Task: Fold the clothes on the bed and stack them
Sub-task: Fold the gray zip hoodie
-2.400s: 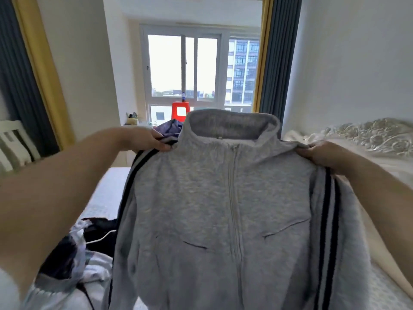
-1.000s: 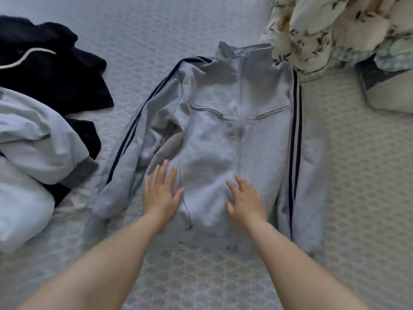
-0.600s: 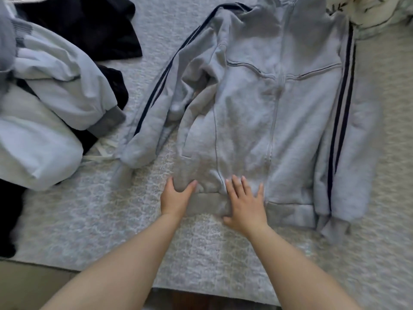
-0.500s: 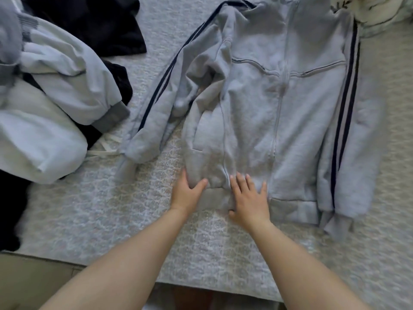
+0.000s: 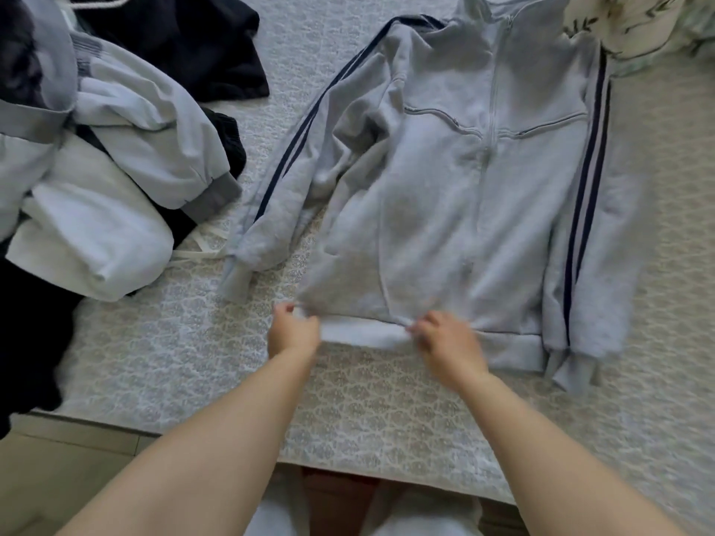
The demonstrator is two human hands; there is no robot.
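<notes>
I see a patterned bed (image 5: 387, 412) filling the frame, floor (image 5: 58, 470) lower left, clothes (image 5: 100, 179) heaped upper left, a floral quilt (image 5: 634, 21) upper right, and my left hand (image 5: 292, 330) and right hand (image 5: 445, 340) pinching the hem of the centred jacket (image 5: 464, 195).

**Bare arms, nothing on the wrists**

Both forearms are bare along the whole length that shows, with no sleeves, cuffs, watch or bracelet. The left hand (image 5: 293, 330) and the right hand (image 5: 445, 339) are uncovered too: no gloves, and no rings that can be made out, though the fingers are blurred. At the bottom edge, between the arms, there is pale grey-blue clothing (image 5: 267, 512) with a dark reddish-brown patch in the middle; what garment it is cannot be told.
</notes>
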